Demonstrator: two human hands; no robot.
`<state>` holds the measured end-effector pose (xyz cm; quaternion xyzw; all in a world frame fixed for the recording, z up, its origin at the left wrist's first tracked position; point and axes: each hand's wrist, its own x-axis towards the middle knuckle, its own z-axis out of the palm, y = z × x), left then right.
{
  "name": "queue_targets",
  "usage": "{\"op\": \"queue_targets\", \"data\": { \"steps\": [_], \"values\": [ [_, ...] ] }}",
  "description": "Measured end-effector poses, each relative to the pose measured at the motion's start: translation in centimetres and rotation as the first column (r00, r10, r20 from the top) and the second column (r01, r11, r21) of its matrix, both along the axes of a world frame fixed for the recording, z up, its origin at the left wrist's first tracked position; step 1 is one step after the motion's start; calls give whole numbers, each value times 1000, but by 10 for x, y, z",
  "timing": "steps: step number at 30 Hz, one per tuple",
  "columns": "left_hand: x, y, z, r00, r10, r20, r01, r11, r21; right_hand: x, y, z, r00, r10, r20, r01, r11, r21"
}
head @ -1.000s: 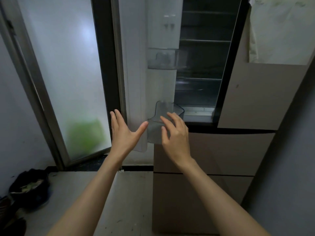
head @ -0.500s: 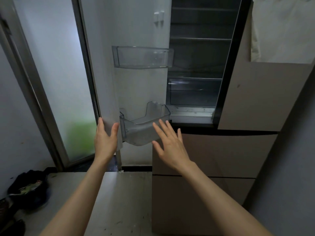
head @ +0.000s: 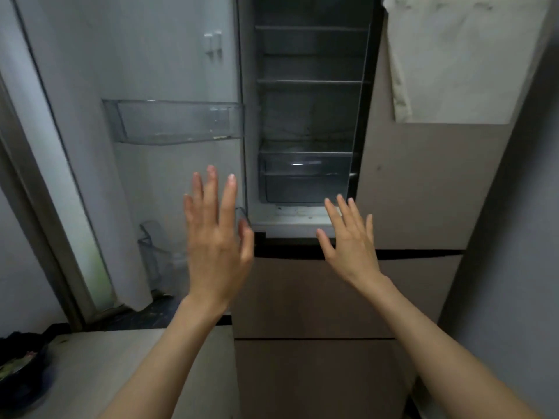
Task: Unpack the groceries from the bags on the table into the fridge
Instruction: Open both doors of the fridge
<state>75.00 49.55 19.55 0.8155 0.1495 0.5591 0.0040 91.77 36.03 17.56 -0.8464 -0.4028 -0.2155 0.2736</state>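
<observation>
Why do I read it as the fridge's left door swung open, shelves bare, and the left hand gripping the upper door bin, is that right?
Not quite. In the head view the left hand grips nothing: its fingers are straight and it is held up below the upper door bin. The left door is open and the shelves look bare.

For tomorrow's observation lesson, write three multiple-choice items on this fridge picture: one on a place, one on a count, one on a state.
1. Where is the upper clear bin?
A. on the open fridge door
B. on the floor
C. in the person's hands

2. How many hands show?
A. none
B. one
C. two

3. The left-side fridge door is:
A. shut
B. open
C. removed

Key:
1 A, the bin hangs on the door's inner face.
2 C, the left hand and right hand are both raised, fingers straight, holding nothing.
3 B, the shelves inside are exposed.
</observation>
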Motion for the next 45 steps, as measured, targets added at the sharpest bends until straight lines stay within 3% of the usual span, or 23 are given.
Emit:
{"op": "queue_targets", "data": {
  "steps": [2, 4, 8, 15, 19, 20, 24, 27, 32, 37, 42, 45],
  "values": [
    [36, -12, 1, 994, -83, -73, 81, 996, -31, 30, -14, 10, 999, -49, 4, 49, 999, -13],
    [73, -22, 0, 959, -213, -188, 182, 969, -169, 56, -27, 17, 997, -73, -11, 73, 997, -22],
    [144, -35, -4, 783, -549, -292, 321, 760, -566, 89, -46, 19, 992, -105, -73, 101, 993, -56],
    [237, -35, 27, 681, -728, -85, 411, 476, -778, 133, -48, 43, 982, -191, 0, 189, 975, -120],
    [271, -18, 46, 602, -772, 204, 499, 164, -851, 151, -30, 57, 973, -230, 4, 230, 972, -56],
    [278, -12, 50, 578, -786, 217, 500, 131, -856, 154, -23, 57, 972, -234, -20, 233, 971, -45],
    [310, 7, 56, 485, -867, 118, 442, 126, -888, 155, 0, 47, 963, -249, -105, 251, 968, 2],
    [325, 9, 50, 413, -886, 212, 507, 31, -861, 155, 8, 42, 965, -239, -110, 250, 963, 98],
    [319, 10, 42, 432, -830, 353, 577, -47, -815, 154, 7, 38, 965, -217, -150, 241, 957, 164],
    [301, -2, 44, 486, -807, 335, 569, 1, -822, 142, -2, 32, 970, -180, -165, 220, 935, 277],
    [265, -38, 31, 431, -832, 350, 633, 1, -774, 115, -50, 22, 982, -111, -151, 170, 870, 462],
    [244, -69, 36, 376, -880, 290, 677, 48, -734, 101, -98, 21, 981, -80, -176, 153, 879, 452]
  ]
}}
